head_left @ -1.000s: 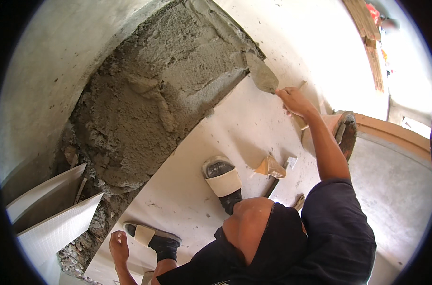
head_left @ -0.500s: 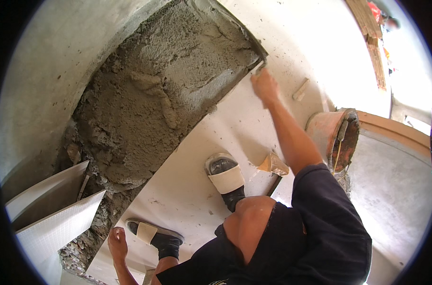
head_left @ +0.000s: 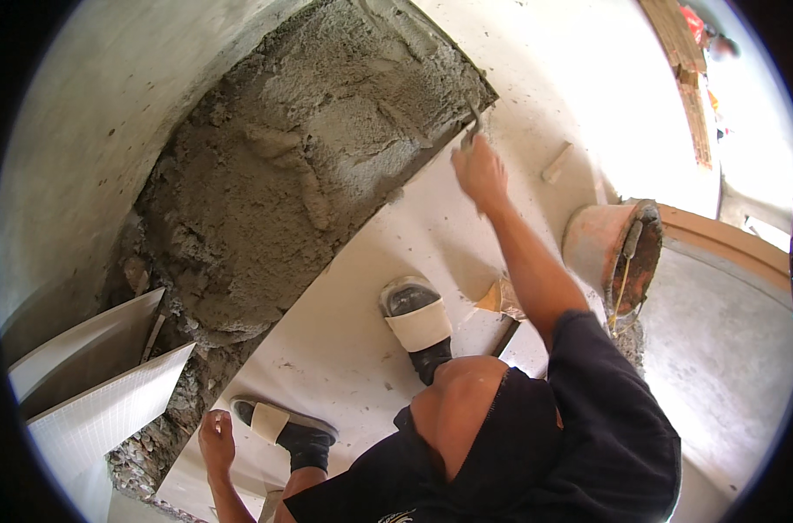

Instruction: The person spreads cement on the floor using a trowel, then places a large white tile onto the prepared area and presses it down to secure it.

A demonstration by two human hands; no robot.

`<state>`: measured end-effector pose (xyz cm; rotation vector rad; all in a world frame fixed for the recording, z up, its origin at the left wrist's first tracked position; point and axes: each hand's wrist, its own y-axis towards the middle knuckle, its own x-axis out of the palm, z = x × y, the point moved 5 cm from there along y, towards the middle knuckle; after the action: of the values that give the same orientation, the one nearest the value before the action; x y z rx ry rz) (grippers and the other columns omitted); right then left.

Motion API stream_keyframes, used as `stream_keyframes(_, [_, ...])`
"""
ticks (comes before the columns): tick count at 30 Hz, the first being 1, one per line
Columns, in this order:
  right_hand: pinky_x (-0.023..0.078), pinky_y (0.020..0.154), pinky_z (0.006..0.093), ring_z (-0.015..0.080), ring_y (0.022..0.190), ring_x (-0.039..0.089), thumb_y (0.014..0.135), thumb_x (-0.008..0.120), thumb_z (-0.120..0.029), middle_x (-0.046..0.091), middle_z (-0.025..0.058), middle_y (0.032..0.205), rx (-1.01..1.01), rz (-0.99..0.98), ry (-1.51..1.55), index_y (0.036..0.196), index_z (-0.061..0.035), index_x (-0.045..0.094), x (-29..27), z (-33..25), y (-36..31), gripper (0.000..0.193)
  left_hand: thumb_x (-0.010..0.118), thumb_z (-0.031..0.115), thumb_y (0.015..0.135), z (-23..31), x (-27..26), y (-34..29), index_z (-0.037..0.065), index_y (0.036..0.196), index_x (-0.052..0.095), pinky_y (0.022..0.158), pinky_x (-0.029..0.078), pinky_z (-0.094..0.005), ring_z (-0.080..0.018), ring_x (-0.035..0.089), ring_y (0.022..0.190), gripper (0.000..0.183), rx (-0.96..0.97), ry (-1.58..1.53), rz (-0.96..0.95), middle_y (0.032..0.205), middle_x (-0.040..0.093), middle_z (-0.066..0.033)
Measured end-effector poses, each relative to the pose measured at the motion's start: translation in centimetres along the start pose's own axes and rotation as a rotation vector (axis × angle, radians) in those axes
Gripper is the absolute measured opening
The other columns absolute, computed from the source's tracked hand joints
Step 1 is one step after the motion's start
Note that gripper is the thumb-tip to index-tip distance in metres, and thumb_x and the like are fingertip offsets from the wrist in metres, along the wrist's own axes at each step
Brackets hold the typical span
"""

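Observation:
My right hand (head_left: 481, 174) grips the handle of a trowel (head_left: 474, 122), whose metal neck reaches up to the far right corner of the mortar bed. The blade is hard to make out against the grey. Wet, rough mortar (head_left: 265, 183) fills the space between the wall and the edge of the pale floor tiles (head_left: 370, 261). Down at the lower left, my left hand (head_left: 216, 443) hangs by the tile edge, its fingers loosely curled and nothing visible in them.
Two large white tiles (head_left: 117, 392) lean at the left beside rubble (head_left: 143, 458). A mortar-stained bucket (head_left: 597, 248) lies at the right with a tool in its mouth. My sandalled feet (head_left: 414, 318) are on the tiles, near a torn brown scrap (head_left: 499, 299). Farther off lies a small pale strip (head_left: 558, 163).
My right hand has drawn slightly back and left, and the trowel's neck now shows above it. The mortar by the far corner looks rougher. My left hand has hardly moved.

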<state>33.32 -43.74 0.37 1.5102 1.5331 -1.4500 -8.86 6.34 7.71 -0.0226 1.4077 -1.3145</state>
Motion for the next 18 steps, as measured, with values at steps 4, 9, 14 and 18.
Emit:
stream_keyframes(4, [0.046, 0.084, 0.0509, 0.0412, 0.098, 0.061, 0.086, 0.056, -0.025, 0.064, 0.0244, 0.103, -0.065, 0.030, -0.050, 0.106, -0.0009, 0.051, -1.2, -1.7, 5.9, 0.032, 0.056, 0.021, 0.092, 0.1, -0.1, -0.1, 0.000, 0.098, 0.062, 0.073, 0.046, -0.0419, -0.0336, 0.060, 0.081, 0.022, 0.015, -0.011, 0.002, 0.090, 0.063, -0.0185])
stream_keyframes(9, [0.047, 0.082, 0.0510, 0.0410, 0.095, 0.062, 0.086, 0.055, -0.025, 0.064, 0.0245, 0.101, -0.025, -0.058, -0.029, 0.103, -0.0001, 0.050, 1.4, -2.4, 4.1, 0.031, 0.055, 0.020, 0.092, 0.2, -0.2, 0.1, 0.000, 0.098, 0.062, 0.073, 0.047, -0.0417, -0.0342, 0.061, 0.082, 0.022, -0.015, -0.010, 0.000, 0.092, 0.063, -0.0193])
stream_keyframes(14, [0.047, 0.079, 0.0527, 0.0434, 0.090, 0.061, 0.088, 0.053, -0.029, 0.060, 0.0222, 0.105, -0.162, -0.141, -0.012, 0.103, -0.0048, 0.049, 4.9, -2.5, -5.7, 0.028, 0.055, 0.020, 0.092, 1.0, 0.4, 0.2, 0.000, 0.098, 0.062, 0.074, 0.047, -0.0415, -0.0345, 0.062, 0.085, 0.023, 0.009, -0.020, -0.017, 0.093, 0.064, -0.0196])
stream_keyframes(18, [0.047, 0.079, 0.0527, 0.0429, 0.089, 0.061, 0.088, 0.055, -0.032, 0.061, 0.0227, 0.103, -0.157, -0.232, 0.031, 0.104, -0.0054, 0.050, 5.1, -1.5, -8.3, 0.032, 0.056, 0.021, 0.092, 1.2, 0.1, 0.4, 0.000, 0.099, 0.062, 0.075, 0.047, -0.0418, -0.0343, 0.062, 0.086, 0.023, -0.002, 0.009, -0.027, 0.094, 0.064, -0.0192])
